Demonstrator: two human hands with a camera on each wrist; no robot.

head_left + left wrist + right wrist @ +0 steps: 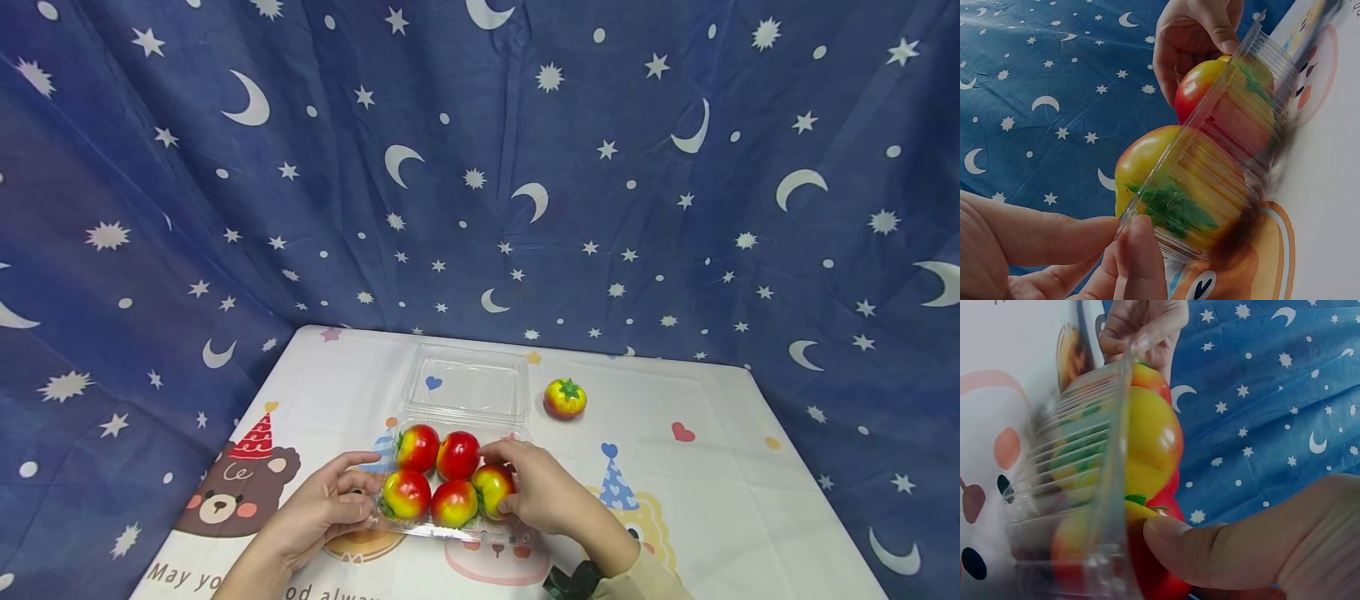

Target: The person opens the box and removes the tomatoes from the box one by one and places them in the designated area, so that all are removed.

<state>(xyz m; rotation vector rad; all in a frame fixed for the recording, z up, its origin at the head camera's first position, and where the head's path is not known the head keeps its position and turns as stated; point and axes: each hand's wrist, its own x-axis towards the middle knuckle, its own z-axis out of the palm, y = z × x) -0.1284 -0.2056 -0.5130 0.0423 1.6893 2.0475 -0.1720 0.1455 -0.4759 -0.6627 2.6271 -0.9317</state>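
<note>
A clear plastic clamshell box [450, 531] lies on the table with several red-and-yellow toy tomatoes in its base. At its left end, my left hand [326, 507] pinches the rim between thumb and fingers, which the left wrist view shows up close. My right hand [546, 492] reaches over the right end and holds the front-right tomato [492, 488], its thumb on the side of the fruit [1159, 569]. Part of that tomato is hidden by the hand. Another tomato [457, 456] sits just left of the right fingertips.
The box's transparent lid [472, 383] is folded back flat behind the base. One loose tomato [565, 399], green leaves up, stands on the white printed tablecloth [735, 467] right of the lid. Blue star-patterned curtains [480, 208] rise behind and beside the table.
</note>
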